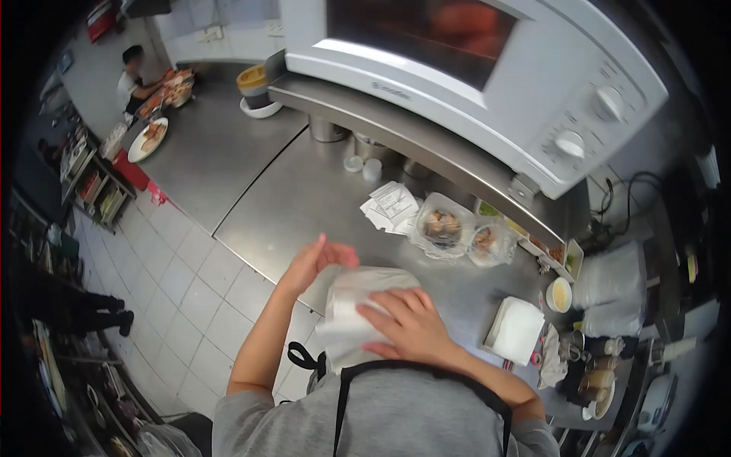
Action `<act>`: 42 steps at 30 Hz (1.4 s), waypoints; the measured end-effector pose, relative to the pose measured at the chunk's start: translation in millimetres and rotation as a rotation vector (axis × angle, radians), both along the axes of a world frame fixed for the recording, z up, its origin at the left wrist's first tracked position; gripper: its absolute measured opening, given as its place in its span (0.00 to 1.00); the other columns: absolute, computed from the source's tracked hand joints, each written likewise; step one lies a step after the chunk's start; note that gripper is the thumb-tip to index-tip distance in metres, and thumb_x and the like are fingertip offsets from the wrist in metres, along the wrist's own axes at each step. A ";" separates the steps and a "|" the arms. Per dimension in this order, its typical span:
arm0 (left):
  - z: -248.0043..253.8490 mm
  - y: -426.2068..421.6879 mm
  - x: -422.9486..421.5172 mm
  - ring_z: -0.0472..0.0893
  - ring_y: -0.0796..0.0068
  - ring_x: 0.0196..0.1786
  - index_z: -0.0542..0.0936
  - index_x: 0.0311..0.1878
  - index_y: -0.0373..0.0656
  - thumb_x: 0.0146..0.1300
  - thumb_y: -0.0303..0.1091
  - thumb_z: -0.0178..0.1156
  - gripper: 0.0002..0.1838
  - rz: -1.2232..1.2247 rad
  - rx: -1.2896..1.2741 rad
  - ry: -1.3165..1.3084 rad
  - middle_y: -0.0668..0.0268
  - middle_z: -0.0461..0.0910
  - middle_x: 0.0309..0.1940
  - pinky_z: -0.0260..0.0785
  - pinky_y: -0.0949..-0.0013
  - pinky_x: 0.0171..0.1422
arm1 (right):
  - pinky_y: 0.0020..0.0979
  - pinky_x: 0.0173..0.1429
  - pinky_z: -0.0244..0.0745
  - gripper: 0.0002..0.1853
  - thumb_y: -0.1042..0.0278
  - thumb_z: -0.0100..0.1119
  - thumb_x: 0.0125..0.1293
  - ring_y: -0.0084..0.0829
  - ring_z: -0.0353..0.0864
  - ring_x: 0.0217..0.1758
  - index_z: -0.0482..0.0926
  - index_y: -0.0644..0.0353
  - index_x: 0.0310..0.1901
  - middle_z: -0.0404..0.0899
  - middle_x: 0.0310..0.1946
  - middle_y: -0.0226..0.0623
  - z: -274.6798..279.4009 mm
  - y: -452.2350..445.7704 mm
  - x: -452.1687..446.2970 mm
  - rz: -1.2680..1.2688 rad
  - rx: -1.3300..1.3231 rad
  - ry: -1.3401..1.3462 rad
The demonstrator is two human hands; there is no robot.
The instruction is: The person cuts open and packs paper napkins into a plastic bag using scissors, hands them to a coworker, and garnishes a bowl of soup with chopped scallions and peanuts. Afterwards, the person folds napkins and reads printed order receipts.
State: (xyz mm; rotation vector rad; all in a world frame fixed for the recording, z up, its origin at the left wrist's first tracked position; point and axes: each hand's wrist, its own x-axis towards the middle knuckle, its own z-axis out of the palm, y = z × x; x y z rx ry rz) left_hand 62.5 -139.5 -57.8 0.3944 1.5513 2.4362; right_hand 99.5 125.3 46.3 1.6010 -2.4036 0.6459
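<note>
A white, crinkled plastic bag or wrapper (341,308) is at the counter's front edge, close against my body. My right hand (411,327) lies across its right side with fingers spread, pressing on it. Just above its upper left corner is my left hand (314,265), open, thumb raised and fingers slightly curved. What is inside the bag is hidden. Farther back on the counter are paper slips (391,206), a clear bag (442,227) with brownish food in it, and a second clear bag (485,242) of food.
A steel counter (278,202) runs to the far left, with an oval plate of food (148,139). Above the back edge stands a white oven (487,84) on a shelf. White napkins (516,329) and a small bowl (559,295) are to the right. Another person (133,82) works beyond.
</note>
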 end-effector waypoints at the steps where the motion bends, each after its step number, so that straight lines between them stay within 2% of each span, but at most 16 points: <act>1: -5.9 -4.8 -7.8 0.76 0.67 0.55 0.77 0.54 0.35 0.72 0.54 0.40 0.30 0.160 -0.103 -0.084 0.58 0.79 0.51 0.65 0.65 0.62 | 0.40 0.57 0.63 0.28 0.45 0.62 0.54 0.34 0.71 0.54 0.75 0.46 0.56 0.72 0.54 0.32 -0.4 0.8 4.2 0.020 -0.014 0.004; 2: -20.1 -9.2 -17.8 0.76 0.67 0.55 0.77 0.54 0.35 0.72 0.54 0.40 0.30 0.177 -0.089 -0.103 0.58 0.79 0.51 0.65 0.65 0.62 | 0.40 0.57 0.63 0.28 0.45 0.62 0.54 0.34 0.71 0.54 0.75 0.46 0.56 0.72 0.54 0.32 -2.6 2.0 5.2 0.038 -0.001 -0.013; 4: -44.2 -12.5 -33.5 0.75 0.68 0.56 0.74 0.58 0.34 0.70 0.58 0.42 0.33 0.043 -0.693 -0.261 0.59 0.76 0.54 0.64 0.66 0.62 | 0.38 0.56 0.63 0.28 0.45 0.65 0.50 0.33 0.71 0.53 0.77 0.44 0.53 0.73 0.52 0.30 -6.4 4.0 5.9 0.048 -0.049 0.008; 5: -50.3 -7.2 -35.2 0.73 0.68 0.60 0.71 0.61 0.36 0.68 0.59 0.46 0.34 -0.094 -0.381 -0.415 0.61 0.75 0.57 0.63 0.67 0.64 | 0.36 0.55 0.63 0.26 0.47 0.67 0.49 0.32 0.72 0.52 0.78 0.44 0.51 0.74 0.51 0.29 -6.9 4.3 6.0 0.056 -0.065 0.007; 6: -49.3 2.2 -34.8 0.73 0.68 0.60 0.71 0.61 0.36 0.68 0.59 0.46 0.34 -0.092 -0.370 -0.427 0.61 0.75 0.57 0.63 0.67 0.64 | 0.36 0.55 0.63 0.26 0.47 0.67 0.49 0.32 0.72 0.52 0.78 0.44 0.51 0.74 0.51 0.29 -6.8 4.9 5.5 0.062 -0.056 -0.004; 8: -49.1 18.7 -31.7 0.72 0.69 0.62 0.69 0.63 0.37 0.68 0.57 0.49 0.33 -0.457 -0.155 -0.620 0.60 0.72 0.60 0.63 0.69 0.65 | 0.36 0.54 0.63 0.25 0.52 0.67 0.48 0.32 0.73 0.51 0.78 0.42 0.51 0.75 0.51 0.28 -6.1 8.4 7.3 0.043 -0.065 -0.016; 11: -71.2 32.0 -13.9 0.73 0.70 0.61 0.70 0.62 0.37 0.68 0.54 0.51 0.31 -0.445 -0.083 -0.769 0.60 0.73 0.59 0.65 0.68 0.65 | 0.36 0.53 0.64 0.23 0.58 0.65 0.48 0.31 0.74 0.50 0.79 0.40 0.50 0.75 0.51 0.28 -1.7 19.1 7.8 0.035 -0.051 0.026; 14: -55.8 29.6 -8.7 0.75 0.72 0.58 0.70 0.61 0.37 0.68 0.51 0.52 0.28 -0.488 0.004 -0.795 0.60 0.74 0.58 0.66 0.69 0.64 | 0.36 0.52 0.65 0.22 0.63 0.62 0.48 0.31 0.74 0.49 0.79 0.40 0.49 0.76 0.50 0.27 2.7 26.4 8.8 0.041 -0.131 0.063; 18: -51.7 26.3 -33.7 0.79 0.75 0.51 0.75 0.56 0.37 0.65 0.52 0.56 0.27 -0.563 -0.168 -0.794 0.62 0.79 0.51 0.73 0.71 0.55 | 0.36 0.53 0.65 0.20 0.65 0.60 0.51 0.30 0.74 0.49 0.79 0.39 0.49 0.75 0.50 0.26 1.7 28.4 5.0 0.041 -0.117 0.065; 21: -14.9 29.6 -48.6 0.78 0.74 0.49 0.75 0.55 0.34 0.65 0.54 0.55 0.29 -0.587 -0.343 -0.717 0.63 0.79 0.48 0.69 0.71 0.57 | 0.36 0.54 0.65 0.20 0.64 0.60 0.51 0.30 0.74 0.49 0.79 0.39 0.49 0.75 0.50 0.26 1.7 28.8 3.5 0.051 -0.131 0.052; 23: 26.4 34.7 -55.6 0.78 0.77 0.45 0.79 0.50 0.33 0.64 0.53 0.56 0.28 -0.632 -0.887 -0.312 0.65 0.81 0.42 0.70 0.71 0.51 | 0.35 0.55 0.64 0.20 0.65 0.60 0.51 0.31 0.73 0.50 0.79 0.39 0.49 0.75 0.51 0.26 2.2 29.8 1.6 0.091 -0.098 0.047; 29: 28.5 29.8 -56.7 0.79 0.75 0.40 0.80 0.48 0.37 0.63 0.44 0.55 0.20 -0.594 -1.069 0.037 0.61 0.82 0.33 0.70 0.68 0.48 | 0.36 0.56 0.64 0.20 0.65 0.59 0.51 0.31 0.73 0.51 0.79 0.39 0.49 0.74 0.51 0.26 -2.1 31.5 -2.0 0.105 -0.093 0.013; 36: 9.8 29.6 -56.8 0.80 0.72 0.37 0.79 0.48 0.35 0.62 0.41 0.57 0.19 -0.472 -1.041 0.301 0.60 0.83 0.35 0.72 0.68 0.44 | 0.37 0.57 0.64 0.21 0.62 0.61 0.51 0.31 0.72 0.52 0.78 0.39 0.50 0.74 0.53 0.27 0.2 30.2 0.8 0.111 -0.044 -0.027; 39: -31.9 10.2 -64.1 0.79 0.71 0.41 0.79 0.50 0.35 0.63 0.44 0.59 0.22 -0.373 -0.859 0.085 0.59 0.82 0.41 0.72 0.69 0.45 | 0.37 0.57 0.64 0.21 0.57 0.63 0.52 0.32 0.72 0.53 0.78 0.41 0.51 0.73 0.53 0.28 -1.4 26.4 0.6 0.093 -0.081 -0.064; 41: -37.1 10.0 -60.7 0.78 0.70 0.47 0.78 0.54 0.35 0.64 0.51 0.57 0.27 -0.648 -0.755 -0.435 0.58 0.80 0.48 0.70 0.71 0.52 | 0.37 0.57 0.64 0.23 0.52 0.65 0.51 0.33 0.72 0.53 0.78 0.42 0.51 0.73 0.52 0.28 -0.1 24.3 -0.5 0.108 -0.073 -0.059; 42: -34.6 13.8 -58.3 0.78 0.70 0.47 0.78 0.54 0.35 0.64 0.51 0.57 0.27 -0.650 -0.759 -0.427 0.58 0.80 0.48 0.70 0.71 0.52 | 0.37 0.57 0.64 0.23 0.52 0.65 0.51 0.33 0.72 0.53 0.78 0.42 0.51 0.73 0.52 0.28 1.7 24.1 -1.3 0.103 -0.074 -0.052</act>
